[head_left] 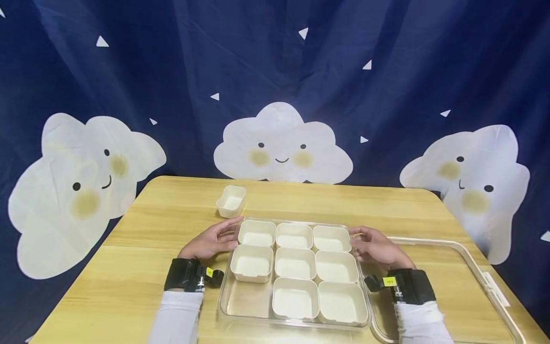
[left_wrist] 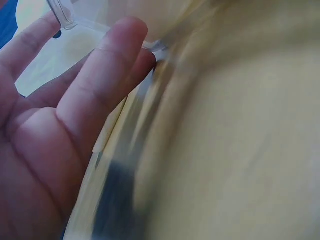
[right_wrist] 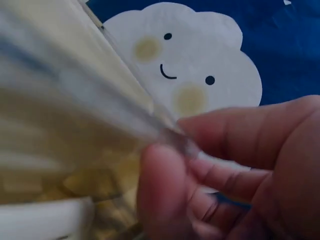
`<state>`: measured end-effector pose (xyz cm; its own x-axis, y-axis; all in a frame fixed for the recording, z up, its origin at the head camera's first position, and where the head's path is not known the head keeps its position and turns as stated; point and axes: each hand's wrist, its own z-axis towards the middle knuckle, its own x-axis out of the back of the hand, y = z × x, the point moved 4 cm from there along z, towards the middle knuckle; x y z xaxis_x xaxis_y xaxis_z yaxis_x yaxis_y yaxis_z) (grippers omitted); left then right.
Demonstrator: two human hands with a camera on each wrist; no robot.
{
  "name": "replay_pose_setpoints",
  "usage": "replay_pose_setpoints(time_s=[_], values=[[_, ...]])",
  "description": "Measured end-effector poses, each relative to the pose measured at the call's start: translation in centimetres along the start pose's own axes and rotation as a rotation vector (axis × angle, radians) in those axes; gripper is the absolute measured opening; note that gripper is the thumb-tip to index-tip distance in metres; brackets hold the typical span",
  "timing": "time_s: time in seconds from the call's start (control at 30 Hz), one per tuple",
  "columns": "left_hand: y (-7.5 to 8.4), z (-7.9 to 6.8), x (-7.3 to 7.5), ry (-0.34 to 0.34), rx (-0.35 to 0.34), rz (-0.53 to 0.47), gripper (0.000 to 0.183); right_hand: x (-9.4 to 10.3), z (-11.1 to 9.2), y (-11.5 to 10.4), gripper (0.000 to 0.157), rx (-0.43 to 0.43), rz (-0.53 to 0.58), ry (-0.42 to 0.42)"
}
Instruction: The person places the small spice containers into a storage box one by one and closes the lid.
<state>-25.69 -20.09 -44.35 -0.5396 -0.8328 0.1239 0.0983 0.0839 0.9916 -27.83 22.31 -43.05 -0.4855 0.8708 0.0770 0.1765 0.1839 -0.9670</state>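
A clear plastic box on the table holds several cream-coloured square cups set in rows. Its front left corner has no cup, so the see-through floor shows there. My left hand holds the box's left side near the back, thumb on the wall and index finger reaching to the back corner. The left wrist view has the thumb against the clear wall. At the right side, my right hand grips the opposite wall. Its thumb and fingers pinch the clear edge in the right wrist view.
Another cream cup stands alone behind the box's back left corner. To the right, a clear lid with a pale rim lies on the wooden table, partly under the right forearm. Behind hangs a dark blue curtain with cloud faces.
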Motion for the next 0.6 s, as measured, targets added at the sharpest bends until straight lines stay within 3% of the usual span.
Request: replay_pose_setpoints(time_s=[0.17,0.37,0.5,0.6], values=[[-0.2,0.0,0.2,0.116,0.039,0.048,0.068,-0.2,1.1,1.0,0.045,0.07,0.003,0.152],[-0.7,0.5,0.6,0.289,0.117,0.033,0.064,-0.6,1.8,1.3,0.037,0.1,-0.01,0.354],[-0.8,0.8,1.0,0.364,0.151,0.075,0.065,-0.7,1.9,1.3,0.038,0.119,-0.058,0.394],[-0.8,0.7,1.4,0.403,0.171,0.091,0.065,-0.7,2.1,1.2,0.042,0.145,-0.07,0.367]])
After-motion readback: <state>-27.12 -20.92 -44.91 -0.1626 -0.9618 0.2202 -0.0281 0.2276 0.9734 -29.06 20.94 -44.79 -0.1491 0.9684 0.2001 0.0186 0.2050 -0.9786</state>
